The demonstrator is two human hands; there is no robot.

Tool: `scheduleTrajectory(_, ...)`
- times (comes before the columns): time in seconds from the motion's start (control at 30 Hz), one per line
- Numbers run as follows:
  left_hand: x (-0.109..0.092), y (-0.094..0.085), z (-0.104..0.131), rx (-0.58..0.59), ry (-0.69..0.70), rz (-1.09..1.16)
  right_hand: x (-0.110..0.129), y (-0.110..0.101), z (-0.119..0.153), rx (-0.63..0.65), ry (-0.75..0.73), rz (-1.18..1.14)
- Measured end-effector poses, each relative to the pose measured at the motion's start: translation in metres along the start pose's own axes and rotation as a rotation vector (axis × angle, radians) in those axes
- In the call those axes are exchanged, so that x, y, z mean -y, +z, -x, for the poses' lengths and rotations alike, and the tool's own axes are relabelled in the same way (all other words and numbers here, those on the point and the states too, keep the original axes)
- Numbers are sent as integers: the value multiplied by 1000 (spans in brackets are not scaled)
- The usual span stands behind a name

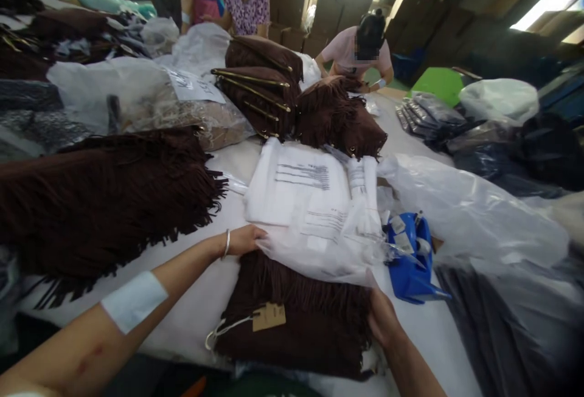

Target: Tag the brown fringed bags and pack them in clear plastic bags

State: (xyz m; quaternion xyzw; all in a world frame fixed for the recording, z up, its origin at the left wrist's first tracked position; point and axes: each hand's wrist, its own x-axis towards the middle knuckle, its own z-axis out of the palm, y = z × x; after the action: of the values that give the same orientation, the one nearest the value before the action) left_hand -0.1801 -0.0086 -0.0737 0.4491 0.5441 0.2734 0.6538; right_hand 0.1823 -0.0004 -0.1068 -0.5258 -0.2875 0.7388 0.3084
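In front of me lies a dark brown fringed bag (301, 336) with a tan cardboard tag (269, 317) on a pale cord. A thin translucent plastic bag (314, 262) lies over its far edge. My left hand (246, 239) pinches the plastic bag's near left edge. My right hand (382, 315) is at the right side of the fringed bag, its thumb at the plastic's right corner; its other fingers are partly hidden. Just beyond are white plastic bags (301, 172) printed with lines of text.
Right of the printed bags sits a blue tape dispenser (413, 263). A large fringed brown piece (100, 196) lies left; brown zippered bags (260, 87) are stacked behind. Clear plastic sheeting (474, 214) covers the right side. A person in pink (353, 53) leans over the table's far side.
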Motion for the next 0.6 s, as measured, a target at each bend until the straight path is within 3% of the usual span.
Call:
scheduleTrajectory(0.1, 4, 0, 15, 2, -81, 92, -6, -3, 5, 1, 58, 62)
scheduleTrajectory(0.2, 15, 13, 34, -90, -98, 215, -14, -4, 15, -116, -14, 139)
scheduleTrajectory(0.3, 31, 39, 52, -327, -29, 340, -22, -1, 26, -221, -156, 331)
scheduleTrajectory(0.4, 48, 69, 69, -680, 8, 495, -30, 1, 34, -279, -289, 488)
scheduleTrajectory(0.47, 55, 82, 83, -803, -6, 569, -33, 2, 37, -319, -332, 526)
scheduleTrajectory(0.5, 58, 86, 92, -794, -26, 577, -34, 0, 39, -318, -334, 534)
scheduleTrajectory(0.6, 65, 87, 119, -588, -114, 422, -30, -9, 47, -183, -282, 545)
